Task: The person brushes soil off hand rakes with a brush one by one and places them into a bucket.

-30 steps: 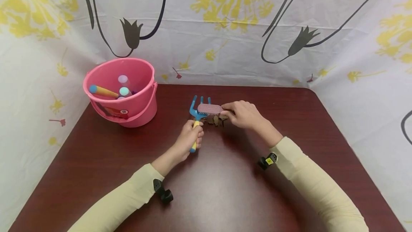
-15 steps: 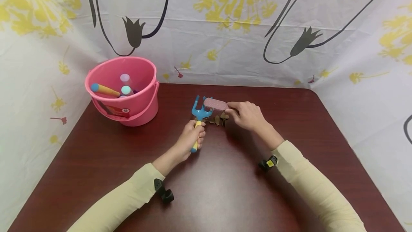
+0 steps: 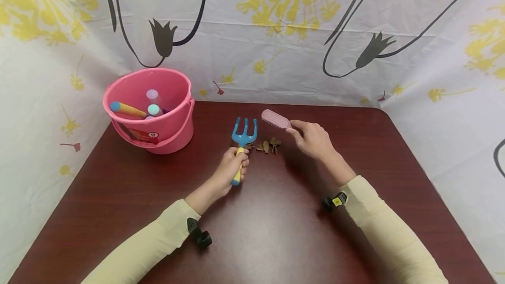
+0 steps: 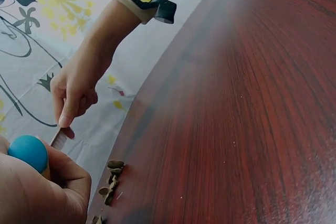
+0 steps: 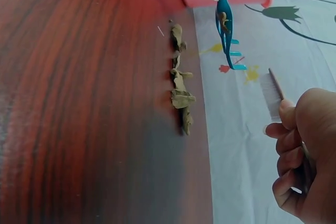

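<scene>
My left hand (image 3: 230, 168) grips the yellow handle of a small blue toy garden fork (image 3: 243, 137), its tines pointing away from me. In the right wrist view, a brown bit clings to the side of the fork (image 5: 222, 22). A pink bristled brush (image 3: 276, 119) is in my right hand (image 3: 315, 141), fingers and thumb round its handle, bristles facing down. The brush is to the right of the fork, apart from it. Between and below the two tools lie several brown-green clumps (image 3: 266, 146) on the table, looking like clay scraps or dry leaves.
At the back left stands a pink bucket (image 3: 173, 141) with an orange-and-blue handle (image 3: 128, 110) and pale capped tubes inside. The dark red wooden table (image 3: 260, 231) meets a patterned white cloth (image 3: 284, 73) behind it.
The brush has moved right and away from the fork, lifting off its tines and tilting. The fork, now fully visible, has turned slightly in my left hand, which stays nearly in place.
</scene>
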### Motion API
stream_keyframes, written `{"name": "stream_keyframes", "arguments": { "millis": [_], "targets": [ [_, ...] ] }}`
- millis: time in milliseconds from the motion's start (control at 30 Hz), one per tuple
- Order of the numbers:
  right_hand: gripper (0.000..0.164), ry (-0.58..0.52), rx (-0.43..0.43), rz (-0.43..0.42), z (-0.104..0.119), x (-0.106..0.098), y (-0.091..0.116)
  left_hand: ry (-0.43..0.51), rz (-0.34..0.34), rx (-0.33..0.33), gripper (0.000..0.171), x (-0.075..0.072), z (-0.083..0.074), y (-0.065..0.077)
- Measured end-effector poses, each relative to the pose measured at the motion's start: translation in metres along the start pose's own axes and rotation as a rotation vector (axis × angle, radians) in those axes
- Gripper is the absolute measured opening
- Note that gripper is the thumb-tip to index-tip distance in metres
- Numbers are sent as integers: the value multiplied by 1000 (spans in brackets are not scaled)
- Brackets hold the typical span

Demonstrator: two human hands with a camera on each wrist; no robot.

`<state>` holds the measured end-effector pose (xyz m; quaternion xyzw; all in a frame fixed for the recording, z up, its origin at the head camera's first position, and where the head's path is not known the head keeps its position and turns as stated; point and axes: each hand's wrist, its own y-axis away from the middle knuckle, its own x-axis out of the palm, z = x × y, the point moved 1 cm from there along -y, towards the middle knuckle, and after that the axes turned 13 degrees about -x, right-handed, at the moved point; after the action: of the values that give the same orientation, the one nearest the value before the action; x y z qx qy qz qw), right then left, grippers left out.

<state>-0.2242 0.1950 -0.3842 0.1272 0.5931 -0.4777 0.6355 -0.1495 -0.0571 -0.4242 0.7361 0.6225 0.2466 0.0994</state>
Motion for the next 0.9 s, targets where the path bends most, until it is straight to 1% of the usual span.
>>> {"name": "stream_keyframes", "arguments": {
  "millis": [133, 233, 367, 567, 667, 767, 833, 900],
  "targets": [
    [40, -56, 5, 15, -3, 0, 5, -9, 12, 0, 28, -1, -2, 0],
    [40, -106, 2, 6, -4, -1, 9, -21, 28, -4, 31, -1, -3, 0],
    [38, -168, -27, -11, -6, -1, 13, -36, 34, -18, 33, -3, -5, 0],
    [34, -211, -52, -5, -8, -2, 17, -78, 33, -24, 37, -7, -12, 1],
    [33, -222, -47, -1, -9, -3, 19, -122, 44, -24, 37, -10, -16, 1],
    [33, -225, -47, 3, -10, -3, 21, -189, 56, -23, 36, -13, -23, 0],
    [33, -227, -47, 0, -12, -4, 22, -257, 53, -13, 35, -16, -30, 1],
    [32, -233, -49, -7, -13, -5, 24, -352, 34, 14, 34, -20, -37, 1]
  ]
}}
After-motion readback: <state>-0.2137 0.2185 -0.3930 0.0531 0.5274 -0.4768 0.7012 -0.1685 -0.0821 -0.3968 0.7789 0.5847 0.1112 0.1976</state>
